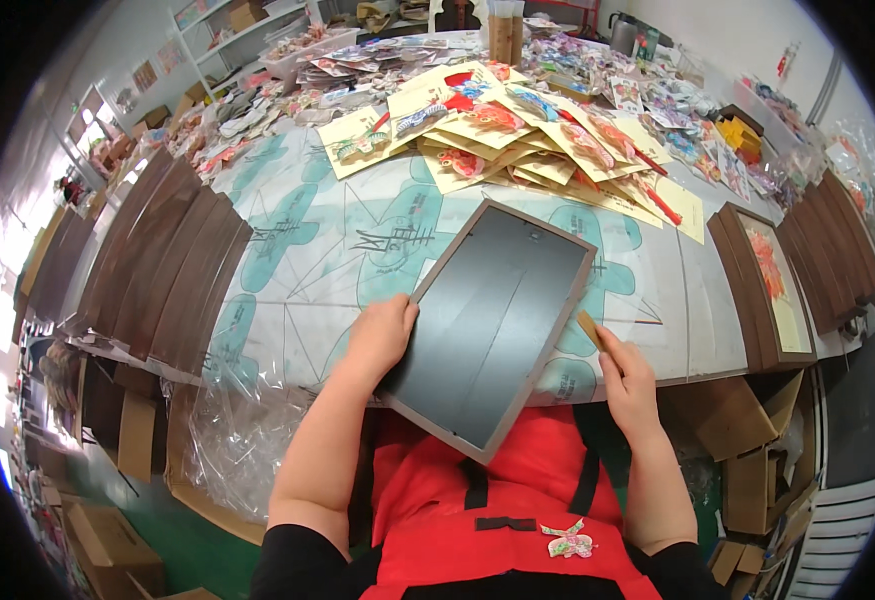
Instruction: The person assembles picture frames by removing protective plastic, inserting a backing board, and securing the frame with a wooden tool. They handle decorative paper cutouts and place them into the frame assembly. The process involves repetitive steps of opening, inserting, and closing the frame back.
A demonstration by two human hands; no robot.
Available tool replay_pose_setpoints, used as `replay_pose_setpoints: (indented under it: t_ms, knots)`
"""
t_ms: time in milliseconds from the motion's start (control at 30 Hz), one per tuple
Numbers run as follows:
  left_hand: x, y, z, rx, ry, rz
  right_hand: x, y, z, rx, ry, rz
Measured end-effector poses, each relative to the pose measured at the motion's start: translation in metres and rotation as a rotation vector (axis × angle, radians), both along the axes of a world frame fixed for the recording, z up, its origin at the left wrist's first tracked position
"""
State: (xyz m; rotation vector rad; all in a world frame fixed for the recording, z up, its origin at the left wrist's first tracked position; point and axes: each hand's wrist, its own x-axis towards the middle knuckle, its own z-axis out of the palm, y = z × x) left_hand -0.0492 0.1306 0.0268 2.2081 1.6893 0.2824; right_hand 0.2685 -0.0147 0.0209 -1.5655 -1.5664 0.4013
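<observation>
A picture frame [487, 330] lies tilted across the table's near edge, its dark grey backing facing up and a small hanger near its far end. My left hand [379, 338] grips its brown rim on the left side. Beside the opposite rim, my right hand [629, 385] is closed on a short flat tan strip [589, 328], its far end close to the frame. Exactly what kind of tool the strip is, I cannot make out. Farther back lies a heap of cream cards [517, 135] with colourful figures and red tassels.
Brown frames stand in rows at the left [157, 260] and right [827, 240] of the covered table [307, 260]. A framed red picture [772, 285] leans at the right. Clear plastic wrap [247, 440] fills a box below the left edge. Cardboard boxes [747, 440] sit lower right.
</observation>
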Motion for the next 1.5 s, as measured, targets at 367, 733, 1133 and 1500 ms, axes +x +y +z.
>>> replay_pose_setpoints:
  t_ms: [367,733,1133,1500]
  knots:
    - [0.044,0.007,-0.039,0.126,-0.671,-0.019,-0.066,0.129,0.027,-0.033,-0.600,0.185]
    - [0.051,0.006,-0.049,0.047,-0.791,0.043,-0.074,0.170,0.037,-0.015,-0.760,0.324]
    - [0.049,0.006,-0.046,0.085,-0.766,0.023,-0.140,0.156,0.062,-0.161,-1.167,0.170]
    - [0.050,0.007,-0.053,0.042,-0.831,0.061,-0.078,0.156,0.034,-0.367,-0.709,0.043]
